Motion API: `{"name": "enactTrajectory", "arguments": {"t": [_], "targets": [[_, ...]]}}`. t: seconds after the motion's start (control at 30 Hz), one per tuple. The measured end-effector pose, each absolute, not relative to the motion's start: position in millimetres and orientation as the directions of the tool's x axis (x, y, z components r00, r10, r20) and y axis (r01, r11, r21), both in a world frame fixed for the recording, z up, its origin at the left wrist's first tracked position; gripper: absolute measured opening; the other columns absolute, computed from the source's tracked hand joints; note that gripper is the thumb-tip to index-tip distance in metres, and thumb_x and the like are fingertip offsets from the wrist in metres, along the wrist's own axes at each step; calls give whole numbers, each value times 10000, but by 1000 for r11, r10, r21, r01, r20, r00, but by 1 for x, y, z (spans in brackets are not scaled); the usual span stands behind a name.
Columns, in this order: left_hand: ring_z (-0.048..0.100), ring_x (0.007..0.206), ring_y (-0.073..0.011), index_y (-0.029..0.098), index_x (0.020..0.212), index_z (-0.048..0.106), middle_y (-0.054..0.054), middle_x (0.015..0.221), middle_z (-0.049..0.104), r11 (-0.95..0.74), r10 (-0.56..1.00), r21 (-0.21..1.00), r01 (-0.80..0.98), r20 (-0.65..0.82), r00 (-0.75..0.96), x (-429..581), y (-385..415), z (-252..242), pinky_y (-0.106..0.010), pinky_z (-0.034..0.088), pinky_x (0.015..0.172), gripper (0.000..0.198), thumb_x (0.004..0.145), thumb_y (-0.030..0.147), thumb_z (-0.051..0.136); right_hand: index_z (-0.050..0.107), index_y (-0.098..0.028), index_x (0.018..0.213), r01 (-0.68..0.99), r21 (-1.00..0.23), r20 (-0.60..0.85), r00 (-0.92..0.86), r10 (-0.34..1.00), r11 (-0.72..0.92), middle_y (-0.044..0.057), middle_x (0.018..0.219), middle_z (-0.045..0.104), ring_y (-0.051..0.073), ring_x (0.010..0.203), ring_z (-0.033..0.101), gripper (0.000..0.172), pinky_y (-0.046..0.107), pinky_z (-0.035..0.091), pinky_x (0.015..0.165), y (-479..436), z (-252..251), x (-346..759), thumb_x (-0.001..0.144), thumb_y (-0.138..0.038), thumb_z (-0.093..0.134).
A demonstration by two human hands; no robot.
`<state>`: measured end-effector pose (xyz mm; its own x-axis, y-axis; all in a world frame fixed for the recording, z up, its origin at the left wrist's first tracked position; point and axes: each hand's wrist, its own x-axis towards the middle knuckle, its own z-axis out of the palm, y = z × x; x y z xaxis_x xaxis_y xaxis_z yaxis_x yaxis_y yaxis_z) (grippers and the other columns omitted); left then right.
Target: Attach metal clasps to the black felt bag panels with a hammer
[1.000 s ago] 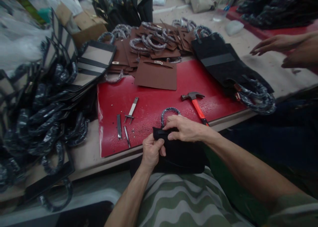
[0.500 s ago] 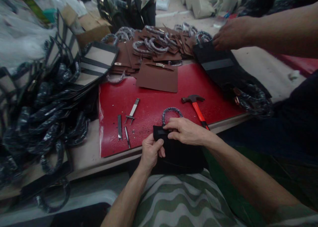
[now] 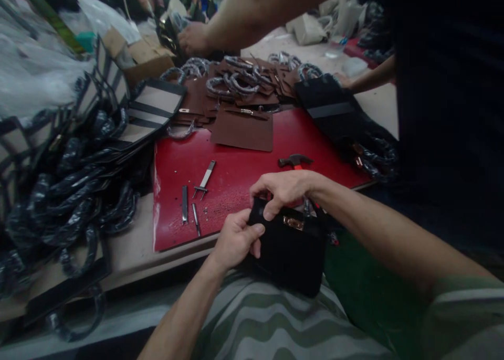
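A black bag panel (image 3: 291, 260) with a shiny metal clasp (image 3: 293, 223) leans over my lap at the table's front edge. My left hand (image 3: 237, 238) pinches its left edge between thumb and fingers. At the top left corner, my right hand (image 3: 281, 191) grips the panel with the thumb in front and the fingers curled behind. The panel's wrapped handle is mostly hidden behind my right hand and forearm. Just beyond that hand lies a claw hammer (image 3: 295, 161), its handle partly covered by my wrist.
On the red board (image 3: 236, 171) lie a pronged punch (image 3: 205, 179), a flat metal bar (image 3: 185, 204) and a thin rod (image 3: 196, 219). Brown panels (image 3: 244, 131) pile behind. Black panels (image 3: 157, 100) crowd the left. A co-worker's arm (image 3: 252, 19) reaches across the back.
The black panel has turned, so its metal clasp now shows. My right hand has shifted to the top corner. The co-worker has leaned in, one arm stretching left across the back.
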<state>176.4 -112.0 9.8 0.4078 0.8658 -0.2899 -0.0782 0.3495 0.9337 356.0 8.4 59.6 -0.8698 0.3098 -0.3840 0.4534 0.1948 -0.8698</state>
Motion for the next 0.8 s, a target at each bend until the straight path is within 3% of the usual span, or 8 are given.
{"name": "enactTrajectory", "arguments": {"t": [0.1, 0.23, 0.4, 0.53, 0.6, 0.7, 0.8], "targets": [[478, 320, -96, 137, 826, 588, 47, 422, 525, 348, 800, 938, 14, -305, 517, 174, -100, 42, -166, 314, 351, 245, 771, 364, 660, 664, -116, 881, 411, -910, -413, -886, 211, -59, -32, 695, 674, 132, 630, 606, 349, 229, 465, 592, 15, 67, 361, 610, -284, 808], [449, 329, -78, 142, 808, 583, 50, 491, 516, 349, 702, 916, 199, -396, 591, 172, -80, 85, -165, 310, 331, 213, 737, 329, 656, 711, -96, 862, 397, -885, -443, -877, 184, -242, -1, 721, 721, 142, 631, 653, 317, 234, 523, 620, 11, 82, 369, 609, -262, 804], [435, 321, -89, 165, 854, 557, 66, 476, 495, 245, 643, 845, 476, -509, 572, 180, -61, 132, -170, 315, 309, 137, 765, 254, 611, 727, -89, 743, 300, -884, -419, -848, 325, -358, 18, 642, 719, 129, 528, 639, 228, 196, 516, 520, -1, 107, 384, 575, -226, 796], [472, 332, -102, 180, 988, 532, 52, 584, 571, 185, 628, 835, 518, -506, 591, 194, -49, 165, -185, 326, 302, 260, 767, 263, 641, 729, -76, 734, 176, -904, -359, -808, 466, -390, 15, 593, 694, 107, 456, 595, 223, 173, 478, 447, -14, 131, 401, 555, -200, 776], [480, 343, -91, 185, 1035, 532, 32, 677, 613, 147, 661, 861, 486, -451, 600, 202, -47, 179, -186, 325, 312, 318, 761, 276, 665, 719, -75, 706, 86, -920, -307, -766, 565, -382, 11, 559, 670, 96, 413, 556, 204, 167, 436, 399, -24, 143, 412, 558, -205, 772], [538, 438, -86, 200, 1131, 539, -4, 818, 661, 0, 830, 904, 428, -239, 504, 209, -55, 190, -196, 393, 400, 405, 762, 274, 688, 688, -86, 637, -54, -932, -226, -688, 690, -359, 4, 509, 621, 84, 369, 496, 179, 169, 375, 357, -42, 153, 430, 563, -218, 783], [612, 597, -138, 195, 1158, 565, -7, 747, 655, -105, 950, 892, 440, -41, 309, 206, -71, 175, -238, 468, 551, 368, 822, 321, 646, 656, -93, 587, -222, -908, -153, -613, 775, -354, -1, 485, 568, 65, 367, 453, 202, 164, 330, 362, -62, 150, 446, 597, -252, 780]]}}
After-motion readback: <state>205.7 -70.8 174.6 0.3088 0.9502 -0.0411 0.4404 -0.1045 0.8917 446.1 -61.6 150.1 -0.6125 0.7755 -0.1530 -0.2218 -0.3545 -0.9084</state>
